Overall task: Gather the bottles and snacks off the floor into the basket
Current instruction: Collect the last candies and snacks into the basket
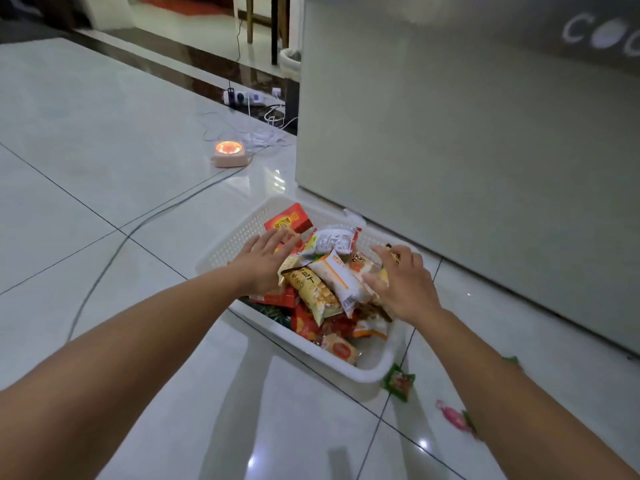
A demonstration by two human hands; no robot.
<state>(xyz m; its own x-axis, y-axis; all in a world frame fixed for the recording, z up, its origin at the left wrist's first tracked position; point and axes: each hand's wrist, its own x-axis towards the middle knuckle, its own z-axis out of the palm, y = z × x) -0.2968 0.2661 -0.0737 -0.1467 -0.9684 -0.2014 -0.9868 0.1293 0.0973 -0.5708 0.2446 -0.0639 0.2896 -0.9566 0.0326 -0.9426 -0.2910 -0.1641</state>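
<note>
- snacks (322,292) heaped in the white basket (239,233) on the floor (121,188).
- left hand (266,263) over the heap, fingers straight.
- right hand (403,284) on the packets, fingers spread open.
- green packet (400,381) and pink sweet (450,415) on the floor nearby.

Both bare arms reach forward, the 2 forearms converging toward the middle of the view. The left forearm (138,341) runs up from the lower left with a straight wrist. The left hand (263,263) is palm down, its fingers (280,239) straight and close together. The right forearm (512,393) comes in from the lower right. The right hand (403,284) is palm down too, fingers spread and slightly bent, thumb (372,280) stretched toward the left hand. The 2 hands stay apart.
</note>
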